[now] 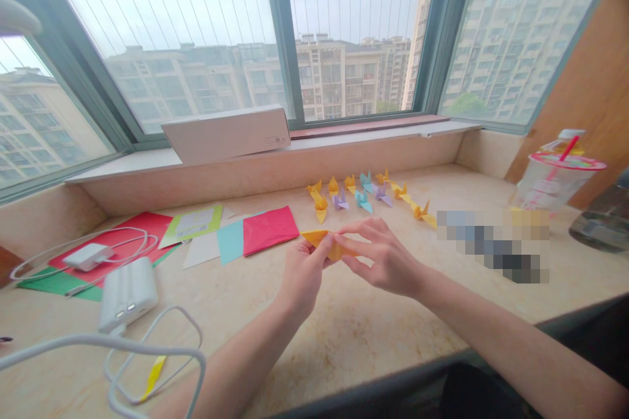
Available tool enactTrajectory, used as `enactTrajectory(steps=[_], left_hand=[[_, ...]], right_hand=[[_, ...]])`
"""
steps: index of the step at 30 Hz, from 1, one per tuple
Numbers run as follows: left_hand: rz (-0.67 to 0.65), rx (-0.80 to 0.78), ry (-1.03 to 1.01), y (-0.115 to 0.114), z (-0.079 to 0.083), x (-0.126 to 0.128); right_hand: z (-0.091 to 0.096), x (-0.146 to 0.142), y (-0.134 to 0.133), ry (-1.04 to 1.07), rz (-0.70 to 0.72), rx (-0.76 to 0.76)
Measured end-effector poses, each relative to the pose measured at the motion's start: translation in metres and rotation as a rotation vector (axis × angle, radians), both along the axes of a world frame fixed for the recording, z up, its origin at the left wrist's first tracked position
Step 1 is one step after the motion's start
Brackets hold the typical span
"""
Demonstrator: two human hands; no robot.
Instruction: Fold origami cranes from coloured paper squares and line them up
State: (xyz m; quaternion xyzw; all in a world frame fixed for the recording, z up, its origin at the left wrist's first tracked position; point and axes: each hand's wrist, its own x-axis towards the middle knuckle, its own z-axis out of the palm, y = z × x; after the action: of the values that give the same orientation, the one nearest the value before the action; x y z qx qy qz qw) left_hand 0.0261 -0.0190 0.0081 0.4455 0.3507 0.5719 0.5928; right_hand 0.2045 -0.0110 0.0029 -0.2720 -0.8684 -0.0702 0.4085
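Note:
Both my hands are raised over a marble counter, pinching a folded piece of yellow origami paper [324, 243] between them. My left hand [302, 276] grips its left end, and the fingers of my right hand [383, 256] press on its right end. Just beyond them, several small origami cranes [348, 195] in yellow, blue and purple stand in a loose row. Flat sheets lie to the left of my hands, and the nearest, a red square of origami paper [270, 230], is a little apart from my left hand.
A white power bank [128, 294] with white cables and a charger [87, 256] lies at the left, on coloured paper. A plastic drink cup [557, 178] stands at the right, beside a pixelated patch [491, 246]. A white box [226, 134] rests on the window sill.

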Motion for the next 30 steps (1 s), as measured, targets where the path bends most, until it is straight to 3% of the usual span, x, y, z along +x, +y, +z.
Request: enactTrajectory(steps=[10, 20, 27, 30], left_hand=[[0.065, -0.003, -0.095, -0.0001, 0.0015, 0.0021], [-0.012, 0.064, -0.116, -0.0083, 0.0079, 0.003], [0.027, 0.06, -0.112, -0.0068, 0.0062, 0.0016], [-0.034, 0.067, -0.121, -0.0071, 0.007, 0.0014]], right_hand=[[-0.0004, -0.0016, -0.0063, -0.045, -0.035, 0.247], [-0.0004, -0.0098, -0.0046, 0.277, -0.051, 0.176], [0.0016, -0.0009, -0.0046, 0.063, -0.035, 0.238], [0.0021, -0.0012, -0.0043, 0.105, -0.046, 0.203]])
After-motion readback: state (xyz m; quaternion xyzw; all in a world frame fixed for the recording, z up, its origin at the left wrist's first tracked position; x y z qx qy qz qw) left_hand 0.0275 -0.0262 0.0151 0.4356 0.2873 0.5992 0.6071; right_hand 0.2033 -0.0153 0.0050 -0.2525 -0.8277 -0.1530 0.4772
